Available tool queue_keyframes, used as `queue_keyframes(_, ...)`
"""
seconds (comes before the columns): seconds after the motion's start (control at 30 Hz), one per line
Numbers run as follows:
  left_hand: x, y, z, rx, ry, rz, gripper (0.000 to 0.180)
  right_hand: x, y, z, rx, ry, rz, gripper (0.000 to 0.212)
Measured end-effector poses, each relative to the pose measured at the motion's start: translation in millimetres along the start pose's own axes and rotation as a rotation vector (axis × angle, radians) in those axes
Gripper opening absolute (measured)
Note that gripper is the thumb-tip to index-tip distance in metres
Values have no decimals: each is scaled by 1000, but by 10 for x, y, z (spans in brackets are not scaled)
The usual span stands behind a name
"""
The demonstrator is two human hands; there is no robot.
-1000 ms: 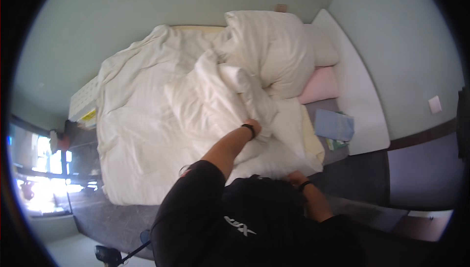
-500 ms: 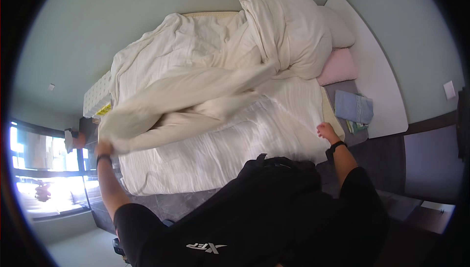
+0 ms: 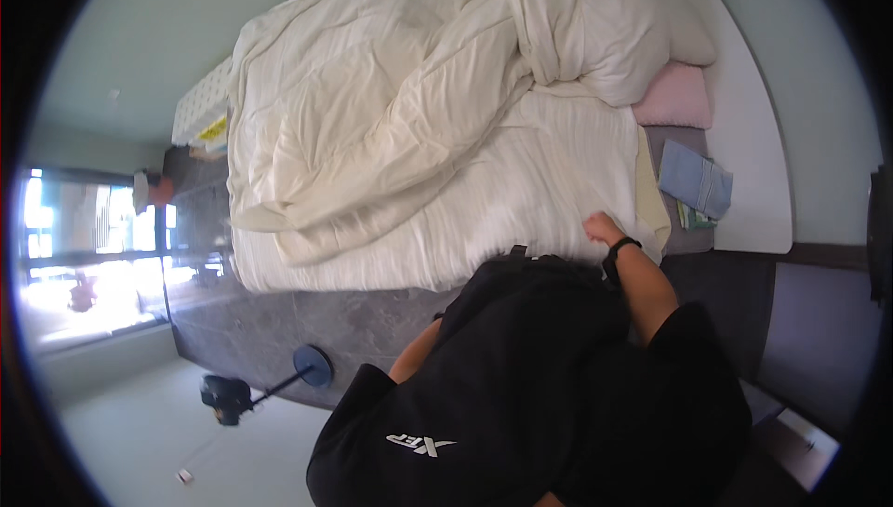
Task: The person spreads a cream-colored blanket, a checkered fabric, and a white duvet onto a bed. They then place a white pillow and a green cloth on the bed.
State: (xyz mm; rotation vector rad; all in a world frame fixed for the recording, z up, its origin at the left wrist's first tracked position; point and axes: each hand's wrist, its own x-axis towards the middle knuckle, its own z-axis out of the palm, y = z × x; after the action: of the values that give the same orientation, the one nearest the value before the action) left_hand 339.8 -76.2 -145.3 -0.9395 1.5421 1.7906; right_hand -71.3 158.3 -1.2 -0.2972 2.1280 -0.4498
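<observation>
At the far left a bright window (image 3: 88, 256) shows above the pale floor, and a dark stand with a round blue base (image 3: 312, 365) sits on the grey carpet just short of the bed's near edge. The bed (image 3: 372, 270) fills the middle of the view, covered by a white sheet with fine stripes. A cream duvet (image 3: 372, 126) lies rumpled across the bed's left and upper parts, one long fold of it running diagonally down toward the near left corner, and a thick bunch of it piled at the upper right against a white pillow (image 3: 688, 37). Below that bunch a pink pillow (image 3: 674, 98) rests at the head end. The person's left hand is hidden behind the black-sleeved body; only a bit of bare forearm (image 3: 419, 353) shows, so whether those fingers are curled or released cannot be told. The right hand (image 3: 603, 227), with a dark band at the wrist, rests on the sheet near the bed's near right corner, fingers curled loosely against the fabric; whether they pinch it cannot be told. Further right, a folded blue cloth (image 3: 696, 181) lies on a grey surface beside the white curved headboard (image 3: 744, 135).
</observation>
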Motion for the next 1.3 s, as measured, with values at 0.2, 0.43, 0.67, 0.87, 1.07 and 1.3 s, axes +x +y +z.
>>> queue_keyframes(0.2, -768, 495, 85, 133, 38, -146, 28, 164, -649, 215, 359, 101, -309, 18)
queue_keyframes(0.43, -1857, 22, -171, -88, 907, 36, 20, -39, -289, 1433, 241, -265, -387, 19)
queue_keyframes(0.67, -2116, -1903, 532, 209, 530, -457, 32, -770, 552, 2276, -111, -910, -226, 37)
queue_keyframes(0.87, -2362, -2606, 271, 196, 408, -253, 33, -747, -719, 2244, 47, -452, 360, 20)
queue_keyframes(1.07, -2761, -2034, -1200, 271, 702, -272, 33, -460, -2305, 3030, 332, -605, 208, 25)
queue_keyframes(1.3, -2989, -1969, -1948, -442, 1017, 106, 21, -213, -4120, 3928, 746, -599, 107, 64)
